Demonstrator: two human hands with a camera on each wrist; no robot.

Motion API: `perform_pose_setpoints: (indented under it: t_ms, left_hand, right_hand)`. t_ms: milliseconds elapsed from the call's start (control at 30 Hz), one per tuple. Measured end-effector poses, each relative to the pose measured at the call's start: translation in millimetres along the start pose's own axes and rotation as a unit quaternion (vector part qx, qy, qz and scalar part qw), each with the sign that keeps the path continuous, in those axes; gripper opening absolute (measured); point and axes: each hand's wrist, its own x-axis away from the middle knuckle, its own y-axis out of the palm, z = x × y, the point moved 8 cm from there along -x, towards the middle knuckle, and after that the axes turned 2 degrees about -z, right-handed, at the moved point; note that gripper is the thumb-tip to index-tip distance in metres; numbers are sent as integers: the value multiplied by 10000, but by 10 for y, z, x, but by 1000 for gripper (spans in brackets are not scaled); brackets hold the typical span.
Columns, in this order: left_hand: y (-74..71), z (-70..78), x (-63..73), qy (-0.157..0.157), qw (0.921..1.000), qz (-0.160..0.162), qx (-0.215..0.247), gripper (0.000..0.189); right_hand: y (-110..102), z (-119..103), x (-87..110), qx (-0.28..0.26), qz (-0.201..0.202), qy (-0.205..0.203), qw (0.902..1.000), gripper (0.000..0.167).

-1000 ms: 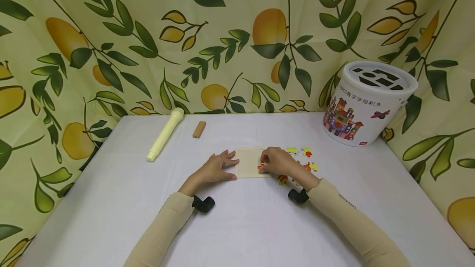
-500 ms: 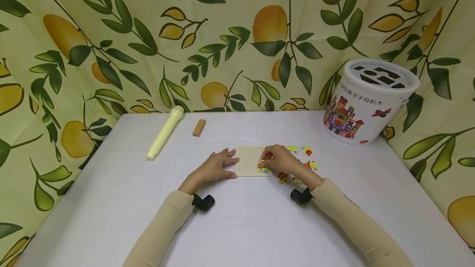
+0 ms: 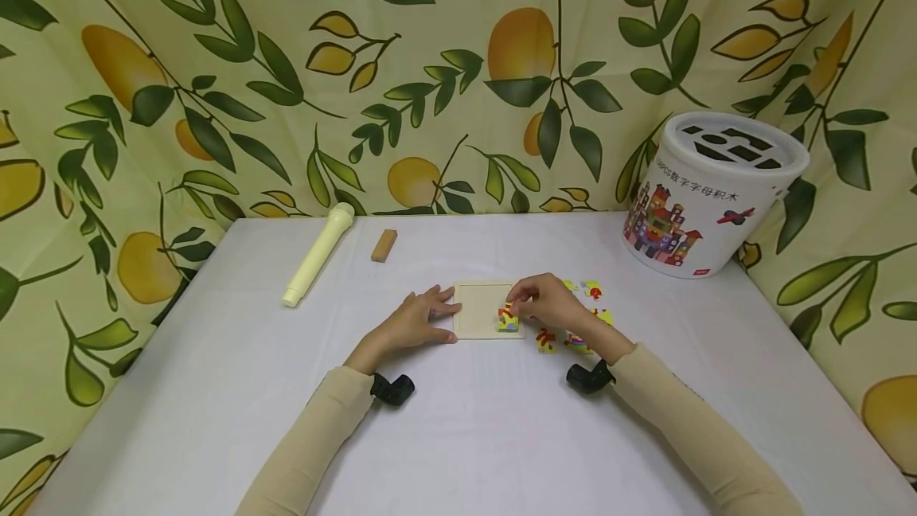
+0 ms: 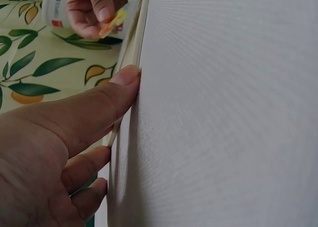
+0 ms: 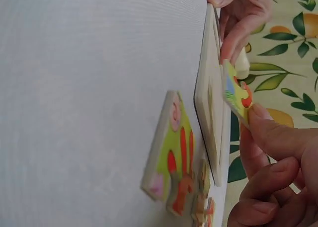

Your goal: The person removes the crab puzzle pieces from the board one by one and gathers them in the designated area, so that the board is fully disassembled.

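The right hand (image 3: 553, 306) pinches a yellow, red and blue jigsaw piece (image 3: 508, 318) between thumb and fingers. In the right wrist view this piece (image 5: 238, 92) stands tilted, raised over the right part of a shallow wooden puzzle tray (image 3: 476, 310). The left hand (image 3: 414, 322) rests at the tray's left edge with fingers spread. Its thumb (image 4: 126, 75) touches the tray's near corner, and other fingertips lie along the side. Right of the tray lie several loose jigsaw pieces (image 3: 547, 341), partly hidden under the right hand and wrist.
A white bucket (image 3: 705, 205) with a slotted lid stands at the back right. A pale yellow microphone-shaped stick (image 3: 318, 255) and a small brown wooden block (image 3: 384, 245) lie at the back left. Behind the white table (image 3: 458, 436) hangs a fruit-patterned curtain (image 3: 430, 102).
The right hand has shifted slightly right and away from the body, with the pinched jigsaw piece now showing more below its fingers. The left hand has stayed at the tray's edge.
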Motion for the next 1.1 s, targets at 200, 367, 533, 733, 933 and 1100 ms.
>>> perform_pose_setpoints:
  t_ms: [200,367,533,733,933,1100]
  left_hand:
    - [36,30,3,117,9999,-60,1,58]
    - [2,14,21,95,9999,-41,-4,57]
    - [-27,14,22,100,9999,-77,-11,57]
    - [-45,23,11,80,9999,-62,-83,58]
    - [-43,15,32,73,9999,-82,-90,58]
    - [-20,36,19,162,9998,-107,-46,58]
  right_hand:
    - [-215,136,138,-288,234,170,9992,11]
    - [-421,326,313,-192,225,441,9986,16]
    - [-647,547,542,-36,177,597,9981,20]
    - [-899,772,785,310,318,730,9963,17]
    - [-895,870,907,274,31,688,9972,18]
    - [-845,889,946,195,-126,489,9985,16]
